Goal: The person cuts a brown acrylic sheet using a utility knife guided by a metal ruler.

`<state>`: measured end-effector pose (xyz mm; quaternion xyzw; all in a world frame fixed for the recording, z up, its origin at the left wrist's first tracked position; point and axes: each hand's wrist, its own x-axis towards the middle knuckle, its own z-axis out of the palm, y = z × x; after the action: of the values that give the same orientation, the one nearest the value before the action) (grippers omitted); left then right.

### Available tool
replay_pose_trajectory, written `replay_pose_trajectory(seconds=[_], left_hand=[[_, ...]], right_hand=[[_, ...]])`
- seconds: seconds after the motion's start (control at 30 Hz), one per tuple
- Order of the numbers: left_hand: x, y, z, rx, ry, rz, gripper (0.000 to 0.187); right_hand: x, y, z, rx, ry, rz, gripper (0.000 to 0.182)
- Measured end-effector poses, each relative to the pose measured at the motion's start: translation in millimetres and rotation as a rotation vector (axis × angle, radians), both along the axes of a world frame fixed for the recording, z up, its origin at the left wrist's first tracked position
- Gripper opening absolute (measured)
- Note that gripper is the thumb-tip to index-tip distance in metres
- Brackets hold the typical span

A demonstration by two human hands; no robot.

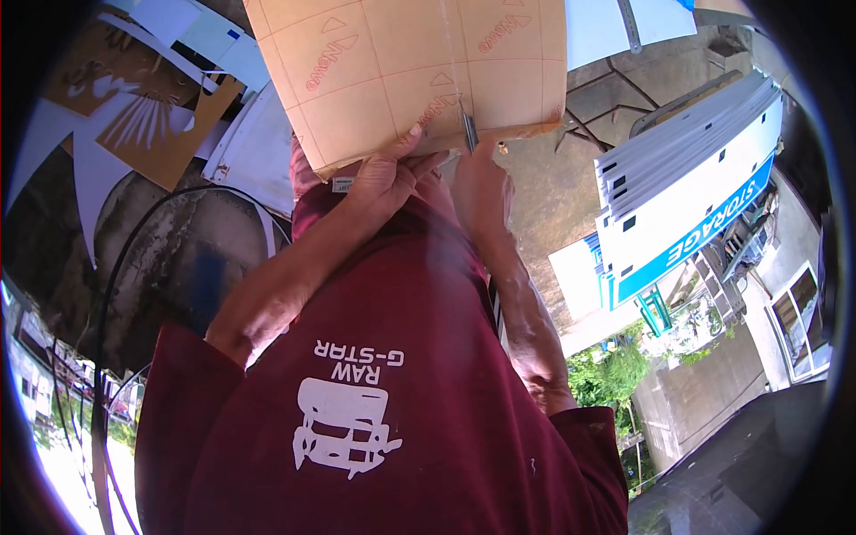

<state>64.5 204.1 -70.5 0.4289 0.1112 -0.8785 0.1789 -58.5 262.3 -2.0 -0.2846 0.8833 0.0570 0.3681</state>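
A sheet covered in brown paper with red grid lines and printed lettering point(383, 71) lies in front of my body. My left hand point(379, 178) is closed on its near edge, thumb on top and the other fingers partly hidden below. A cutter knife point(470, 134) is in my closed right hand point(484, 183); its dark, narrow blade touches the sheet near the same edge. From the blade a thin straight line runs up across the paper. The cutter's handle is hidden inside my fingers.
White and brown cut-out scraps point(143, 125) are piled at left, near a black cable point(134, 232). Stacked white panels and a blue STORAGE sign point(695, 241) stand at right. A metal ruler point(629, 25) lies on a white sheet at top right.
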Motion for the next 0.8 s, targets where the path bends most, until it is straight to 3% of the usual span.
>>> replay_pose_trajectory(seconds=[0.17, 0.37, 0.67, 0.73, 0.8], left_hand=[[0, 1, -3, 0.055, -0.001, 0.029, 0.047], [-3, -4, 6, 0.005, -0.037, -0.003, 0.045], [-1, -2, 3, -0.014, -0.041, -0.026, 0.044], [-5, 4, 15, -0.018, -0.086, -0.03, 0.042], [-3, -14, 1, -0.068, -0.09, -0.014, 0.041]], right_hand=[[3, 14, -1, 0.057, 0.001, 0.034, 0.029], [16, 30, 1, 0.178, -0.018, -0.085, 0.029], [10, 55, -12, 0.107, -0.058, -0.022, 0.028], [9, 109, -12, 0.154, -0.065, -0.086, 0.027], [3, 108, -24, 0.051, -0.096, -0.11, 0.026]])
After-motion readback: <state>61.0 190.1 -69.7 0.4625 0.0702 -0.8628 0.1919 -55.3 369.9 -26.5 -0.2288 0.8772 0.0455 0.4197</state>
